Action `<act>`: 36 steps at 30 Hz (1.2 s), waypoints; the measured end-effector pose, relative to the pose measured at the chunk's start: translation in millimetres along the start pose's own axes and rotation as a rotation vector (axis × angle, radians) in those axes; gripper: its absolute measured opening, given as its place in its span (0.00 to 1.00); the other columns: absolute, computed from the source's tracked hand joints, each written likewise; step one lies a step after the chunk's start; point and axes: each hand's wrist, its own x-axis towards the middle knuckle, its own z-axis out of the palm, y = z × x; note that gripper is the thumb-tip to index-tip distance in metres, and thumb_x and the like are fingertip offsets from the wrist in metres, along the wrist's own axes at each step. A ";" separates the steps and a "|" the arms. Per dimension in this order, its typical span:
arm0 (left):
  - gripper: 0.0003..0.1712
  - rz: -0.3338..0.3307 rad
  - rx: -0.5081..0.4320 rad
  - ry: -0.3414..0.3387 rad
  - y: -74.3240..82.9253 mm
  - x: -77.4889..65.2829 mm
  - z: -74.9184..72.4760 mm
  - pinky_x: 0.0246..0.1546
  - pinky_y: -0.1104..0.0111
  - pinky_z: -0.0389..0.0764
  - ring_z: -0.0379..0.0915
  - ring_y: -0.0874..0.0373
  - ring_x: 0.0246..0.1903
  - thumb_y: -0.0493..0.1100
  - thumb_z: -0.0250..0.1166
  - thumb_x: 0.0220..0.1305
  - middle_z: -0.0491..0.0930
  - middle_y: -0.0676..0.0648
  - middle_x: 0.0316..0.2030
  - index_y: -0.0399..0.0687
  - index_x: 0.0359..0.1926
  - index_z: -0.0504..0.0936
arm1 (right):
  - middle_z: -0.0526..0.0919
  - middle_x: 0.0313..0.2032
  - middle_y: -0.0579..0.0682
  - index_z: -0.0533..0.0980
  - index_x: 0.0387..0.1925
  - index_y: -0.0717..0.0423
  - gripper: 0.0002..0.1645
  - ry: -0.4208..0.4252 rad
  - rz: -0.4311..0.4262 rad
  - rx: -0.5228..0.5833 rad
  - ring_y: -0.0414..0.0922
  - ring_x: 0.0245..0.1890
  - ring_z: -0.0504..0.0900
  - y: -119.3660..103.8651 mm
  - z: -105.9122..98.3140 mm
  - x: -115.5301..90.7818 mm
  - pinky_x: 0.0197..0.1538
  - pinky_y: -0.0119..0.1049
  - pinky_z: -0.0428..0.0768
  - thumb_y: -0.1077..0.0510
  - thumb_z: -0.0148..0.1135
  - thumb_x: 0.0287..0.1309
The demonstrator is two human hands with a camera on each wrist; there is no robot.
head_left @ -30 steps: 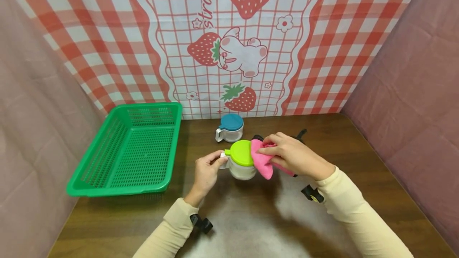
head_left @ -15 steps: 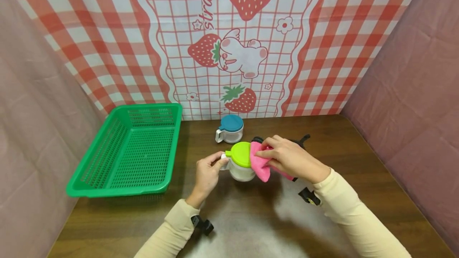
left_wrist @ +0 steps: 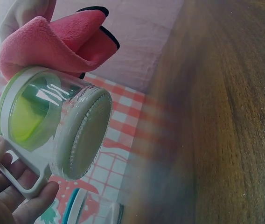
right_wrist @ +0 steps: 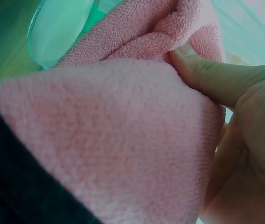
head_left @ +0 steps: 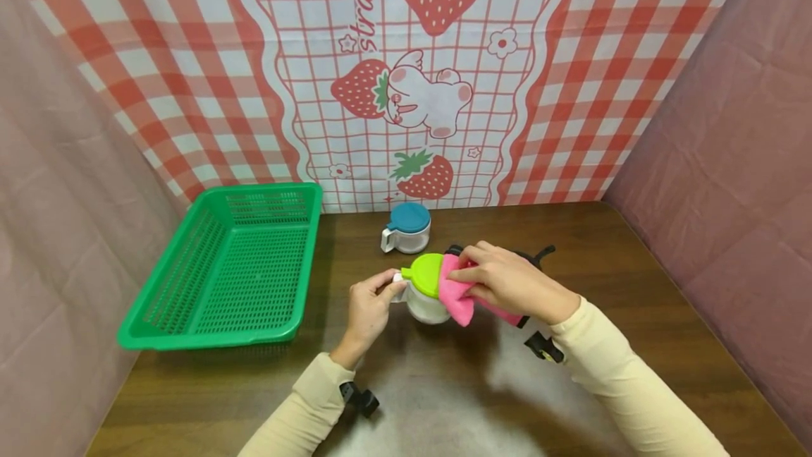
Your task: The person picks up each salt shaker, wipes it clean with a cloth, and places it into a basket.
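Observation:
A clear seasoning jar (head_left: 427, 307) with a lime-green lid (head_left: 423, 275) is held above the table by its white handle (left_wrist: 34, 190). My left hand (head_left: 370, 307) grips that handle, thumb on one side and fingers on the other. In my right hand (head_left: 507, 281) a pink cloth (head_left: 455, 296) with black edging is bunched up. The cloth lies against the right side of the lid and jar. In the right wrist view the thumb (right_wrist: 212, 77) presses into the folds, and the cloth hides most of the jar.
A second jar (head_left: 411, 240) with a blue lid stands on the wooden table (head_left: 571, 238) behind the held one. To the left is a green plastic basket (head_left: 304, 266). A checked strawberry-print cloth (head_left: 571, 90) hangs at the back, and pink fabric covers both sides.
My right hand and the pink cloth have shifted slightly left and toward me around the lid's edge, covering a little more of it. The left hand and jar have barely moved.

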 end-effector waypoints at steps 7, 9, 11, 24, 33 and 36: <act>0.11 0.003 -0.001 -0.016 0.6 -0.4 1.5 0.25 0.80 0.75 0.75 0.65 0.24 0.33 0.66 0.50 0.83 0.35 0.31 0.30 0.36 0.82 | 0.77 0.36 0.44 0.80 0.43 0.44 0.19 -0.021 -0.015 0.000 0.40 0.39 0.72 -4.9 -2.0 4.8 0.39 0.32 0.76 0.49 0.67 0.46; 0.12 0.009 0.001 -0.013 0.6 -0.4 1.9 0.25 0.80 0.75 0.75 0.64 0.24 0.33 0.66 0.50 0.83 0.35 0.31 0.30 0.37 0.82 | 0.77 0.36 0.44 0.80 0.43 0.44 0.19 -0.031 -0.015 0.006 0.40 0.38 0.71 -6.1 -1.6 6.3 0.38 0.32 0.75 0.49 0.67 0.46; 0.12 0.014 0.004 -0.009 0.2 -0.3 2.5 0.25 0.80 0.75 0.75 0.64 0.25 0.33 0.66 0.50 0.83 0.35 0.31 0.30 0.37 0.82 | 0.76 0.36 0.44 0.80 0.44 0.44 0.20 -0.042 -0.014 0.007 0.39 0.37 0.71 -7.3 -1.2 8.4 0.38 0.32 0.75 0.48 0.67 0.46; 0.10 0.055 0.021 -0.041 1.3 -1.1 5.5 0.26 0.79 0.77 0.76 0.60 0.26 0.33 0.66 0.49 0.83 0.36 0.30 0.31 0.35 0.83 | 0.77 0.36 0.44 0.80 0.43 0.44 0.17 -0.088 -0.028 0.024 0.39 0.38 0.72 -11.0 -0.9 19.2 0.40 0.32 0.76 0.47 0.64 0.49; 0.06 0.122 0.052 -0.063 5.3 -2.8 7.9 0.25 0.80 0.75 0.74 0.57 0.24 0.31 0.65 0.49 0.83 0.37 0.27 0.32 0.32 0.83 | 0.75 0.33 0.43 0.81 0.41 0.44 0.14 -0.125 0.010 0.042 0.38 0.36 0.71 -10.7 -2.1 25.4 0.39 0.32 0.75 0.47 0.62 0.51; 0.07 0.141 0.064 -0.067 5.8 -3.9 8.8 0.25 0.79 0.76 0.75 0.57 0.25 0.30 0.65 0.49 0.83 0.37 0.27 0.31 0.32 0.83 | 0.74 0.32 0.42 0.81 0.39 0.44 0.13 -0.132 0.020 0.058 0.37 0.34 0.71 -9.3 -1.9 27.7 0.38 0.31 0.74 0.47 0.62 0.52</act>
